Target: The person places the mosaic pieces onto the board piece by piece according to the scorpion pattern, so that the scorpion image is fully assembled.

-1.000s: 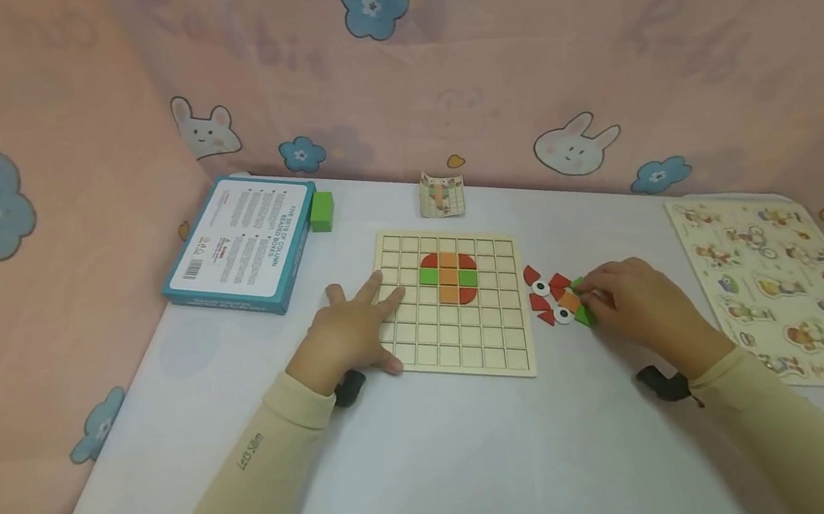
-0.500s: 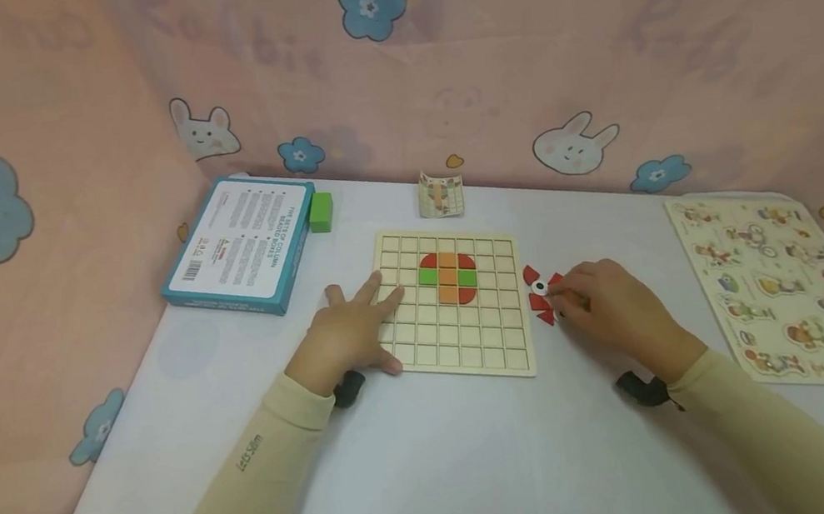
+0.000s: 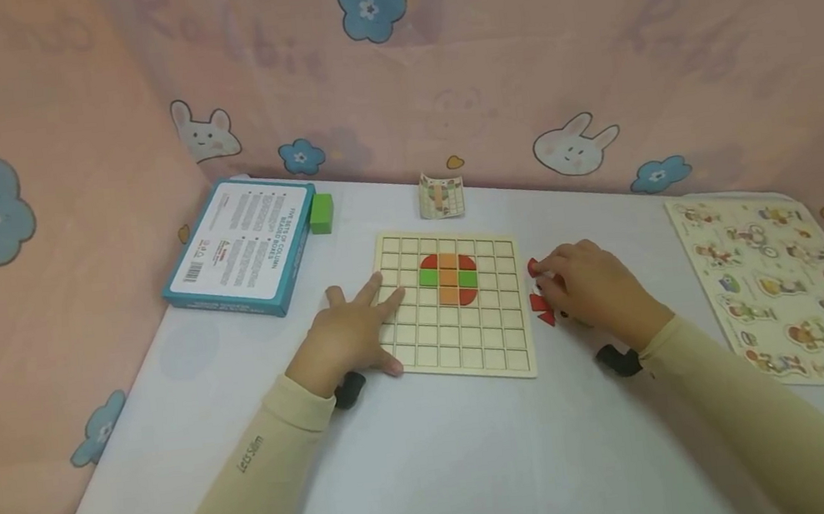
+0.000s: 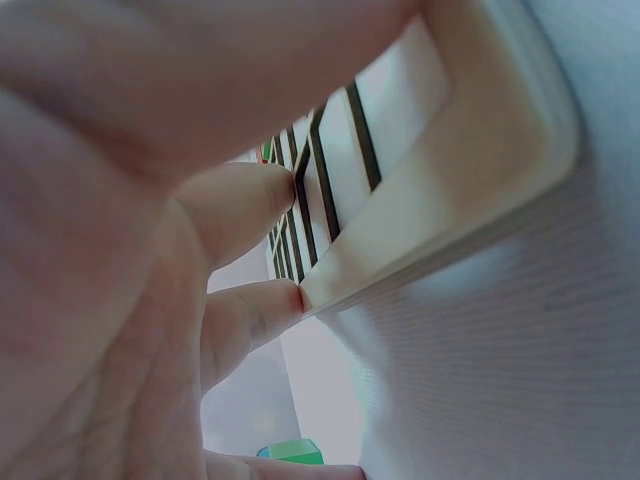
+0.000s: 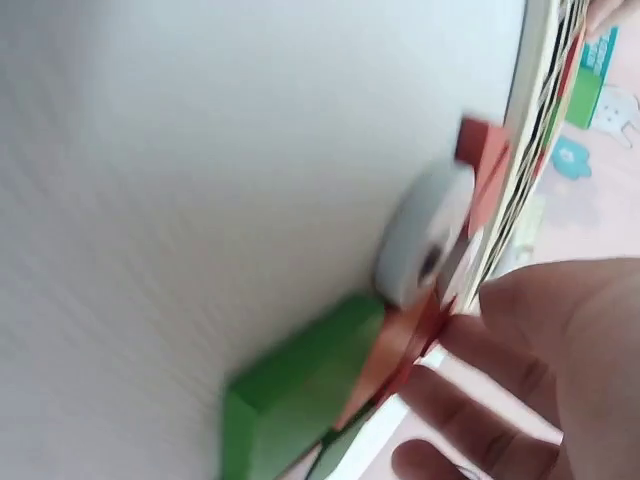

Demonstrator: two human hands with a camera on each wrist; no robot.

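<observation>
My left hand (image 3: pixel 345 335) lies with spread fingers on the left edge of a wooden grid board (image 3: pixel 459 348). In the left wrist view its fingertips touch the board's rim (image 4: pixel 440 205). Red, orange and green pieces (image 3: pixel 448 277) fill some upper cells. At the board's right side, my right hand (image 3: pixel 604 291) pinches a red piece (image 3: pixel 533 268) between thumb and forefinger. More loose red pieces (image 3: pixel 541 303) lie just below it. The right wrist view shows a white eye disc (image 5: pixel 425 235), a green piece (image 5: pixel 310 390) and an orange piece (image 5: pixel 378 365) near the fingers; the hand hides much of the pile.
A blue-edged box (image 3: pixel 241 246) lies at the back left, with a green block (image 3: pixel 321 214) beside it. Behind the board a small pattern card (image 3: pixel 442 196) stands curled. On the right is a picture puzzle board (image 3: pixel 792 284). A patterned cloth (image 3: pixel 453 77) hangs behind the table.
My right hand has moved left and away from me, from the green and orange pieces to the uppermost red piece, which has shifted slightly. The left hand has stayed on the board.
</observation>
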